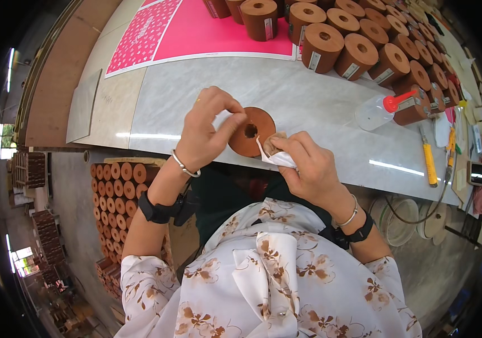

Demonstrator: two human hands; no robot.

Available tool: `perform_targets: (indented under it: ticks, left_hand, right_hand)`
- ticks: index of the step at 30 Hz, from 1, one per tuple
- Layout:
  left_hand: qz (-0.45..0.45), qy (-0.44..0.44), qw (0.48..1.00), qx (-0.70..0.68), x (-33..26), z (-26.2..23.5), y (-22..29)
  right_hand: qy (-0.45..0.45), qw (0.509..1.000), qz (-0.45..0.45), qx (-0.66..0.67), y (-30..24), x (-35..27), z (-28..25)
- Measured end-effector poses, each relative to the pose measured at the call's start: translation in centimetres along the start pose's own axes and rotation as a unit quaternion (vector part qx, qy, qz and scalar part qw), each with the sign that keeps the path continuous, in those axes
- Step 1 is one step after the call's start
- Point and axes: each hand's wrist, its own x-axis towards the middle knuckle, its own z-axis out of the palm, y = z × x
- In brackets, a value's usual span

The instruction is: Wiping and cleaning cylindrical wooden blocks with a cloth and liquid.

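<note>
A reddish-brown cylinder [259, 121] with a round hole in its top stands at the table's near edge between my hands. My left hand [210, 127] is at its left side, thumb and forefinger pinched together by the cylinder's upper left rim. Whether anything small is between those fingertips I cannot make out. In my right hand [308, 169] is a crumpled cloth [277, 158], white with a brown-stained part. The cloth touches the cylinder's right side near the rim.
Many similar cylinders [324, 42] with pale labels crowd the table's far right, beside a pink printed sheet [213, 34]. A clear squeeze bottle [373, 112] with a red top and a yellow-handled tool [429, 163] lie right. More cylinders [118, 188] are stacked at lower left.
</note>
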Motion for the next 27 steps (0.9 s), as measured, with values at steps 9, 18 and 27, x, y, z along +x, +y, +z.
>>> perform_targets:
  ticks: [9, 18, 27]
  left_hand:
    - [0.063, -0.052, 0.985, 0.151, 0.8, 1.0, 1.0]
    - [0.054, -0.031, 0.992, 0.114, -0.2, 0.9, 0.4]
    - [-0.143, 0.073, 0.967, -0.199, -1.8, -1.3, -0.9]
  right_hand:
    - [-0.013, 1.000, 0.009, -0.016, -0.2, -0.1, 0.0]
    - [-0.004, 1.000, 0.000, -0.010, -0.2, 0.0, 0.1]
    - [-0.019, 1.000, 0.013, -0.007, 0.0, -0.2, 0.3]
